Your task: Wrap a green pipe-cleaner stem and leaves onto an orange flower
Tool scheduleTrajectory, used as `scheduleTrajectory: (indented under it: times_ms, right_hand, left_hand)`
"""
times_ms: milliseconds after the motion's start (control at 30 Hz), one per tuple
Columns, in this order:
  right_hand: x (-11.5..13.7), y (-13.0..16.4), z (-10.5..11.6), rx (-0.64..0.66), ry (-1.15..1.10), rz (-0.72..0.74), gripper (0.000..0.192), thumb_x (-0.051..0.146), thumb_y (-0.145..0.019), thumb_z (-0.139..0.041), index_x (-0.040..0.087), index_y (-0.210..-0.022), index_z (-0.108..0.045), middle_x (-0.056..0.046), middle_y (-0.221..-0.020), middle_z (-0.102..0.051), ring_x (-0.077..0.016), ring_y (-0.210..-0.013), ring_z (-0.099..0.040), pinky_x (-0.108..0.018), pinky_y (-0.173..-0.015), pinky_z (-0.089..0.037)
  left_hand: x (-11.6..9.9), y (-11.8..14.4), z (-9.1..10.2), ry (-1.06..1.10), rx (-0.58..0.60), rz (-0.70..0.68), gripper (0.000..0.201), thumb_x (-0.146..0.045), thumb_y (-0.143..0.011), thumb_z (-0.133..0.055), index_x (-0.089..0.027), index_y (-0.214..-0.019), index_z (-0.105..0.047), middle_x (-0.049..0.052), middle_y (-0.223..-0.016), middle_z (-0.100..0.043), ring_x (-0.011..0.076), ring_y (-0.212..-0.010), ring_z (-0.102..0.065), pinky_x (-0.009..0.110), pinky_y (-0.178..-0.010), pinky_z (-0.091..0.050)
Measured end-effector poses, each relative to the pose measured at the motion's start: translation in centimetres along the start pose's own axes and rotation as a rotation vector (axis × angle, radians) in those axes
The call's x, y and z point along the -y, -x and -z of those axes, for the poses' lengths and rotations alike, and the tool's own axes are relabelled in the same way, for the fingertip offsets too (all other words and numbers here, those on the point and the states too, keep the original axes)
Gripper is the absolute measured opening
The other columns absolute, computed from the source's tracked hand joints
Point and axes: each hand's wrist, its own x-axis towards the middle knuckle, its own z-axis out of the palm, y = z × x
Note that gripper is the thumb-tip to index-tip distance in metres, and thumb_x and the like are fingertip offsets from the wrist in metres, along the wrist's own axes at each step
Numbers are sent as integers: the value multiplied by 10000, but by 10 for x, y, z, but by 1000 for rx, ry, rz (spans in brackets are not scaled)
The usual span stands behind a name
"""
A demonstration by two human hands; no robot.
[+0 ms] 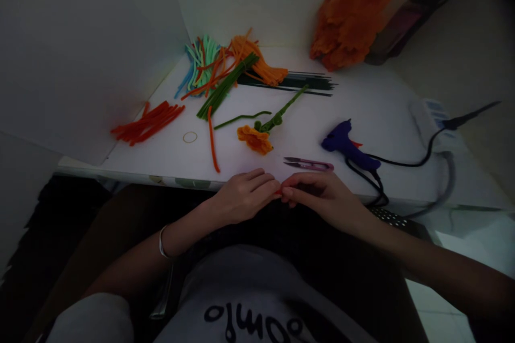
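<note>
Already one orange flower is laid finished on the surface, while a red piece, barely visible, is pinched between left hand and right hand at the near edge, unshaped.

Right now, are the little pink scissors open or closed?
Slightly open. The pink snips lie flat on the white table beyond the right hand, their two blade tips a little apart at the left end.
</note>
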Motion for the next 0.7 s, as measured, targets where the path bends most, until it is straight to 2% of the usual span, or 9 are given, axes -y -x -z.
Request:
scheduleTrajectory:
  times_ms: [100, 200, 267, 367, 467, 567, 700]
  right_hand:
    - [-4, -1, 2, -18, 118, 85, 194, 334, -814, -554, 162, -850, -637, -31, -762, -635, -123, -674, -579, -256, -623, -480]
    - [-12, -1, 1, -102, 318, 305, 143, 298, -803, -583, 177, -870, -620, -28, -795, -630, -125, -708, -575, -268, -659, -478]
    - [-17, 0, -1, -169, 419, 458, 98, 258, -792, -605, 182, -854, -603, -19, -775, -621, -117, -690, -567, -261, -657, -473]
    - [-24, 1, -5, -254, 492, 603, 64, 192, -793, -604, 187, -852, -581, -12, -767, -611, -113, -704, -566, -251, -664, -470]
    - [-27, 1, -6, -261, 515, 672, 128, 137, -786, -602, 188, -899, -568, -17, -792, -598, -113, -734, -562, -246, -674, -472]
    - [-27, 1, -4, -215, 494, 698, 153, 114, -787, -594, 185, -920, -566, -20, -802, -588, -110, -740, -556, -244, -676, -476]
    - [-24, 0, 3, -74, 438, 656, 133, 105, -811, -558, 183, -916, -584, -25, -849, -587, -105, -777, -558, -230, -696, -468]
  left_hand:
    - [-5, 1, 1, 280, 18, 235, 193, -242, -913, -361, -147, -834, -509, 36, -749, -556, 117, -678, -503, 242, -638, -442]
    - [-14, 0, 1, 592, -41, 517, 197, -292, -900, -409, -158, -796, -508, -8, -694, -505, 87, -623, -461, 202, -578, -391]
    - [-20, -1, 0, 774, -64, 634, 205, -308, -889, -434, -154, -775, -507, -21, -680, -487, 75, -617, -447, 188, -570, -371]
    - [-26, -3, 1, 937, -62, 696, 201, -300, -880, -456, -148, -761, -511, -29, -670, -477, 66, -618, -430, 181, -589, -358]
    - [-27, -4, 3, 990, -43, 726, 199, -282, -879, -461, -145, -747, -521, -30, -664, -484, 65, -623, -425, 184, -606, -347]
    - [-26, -3, 6, 1003, 0, 734, 197, -262, -874, -466, -144, -731, -530, -26, -661, -500, 72, -647, -448, 193, -633, -347]
    - [-23, -3, 11, 1032, 84, 717, 183, -254, -860, -481, -145, -723, -535, -20, -662, -526, 84, -669, -476, 207, -661, -355]
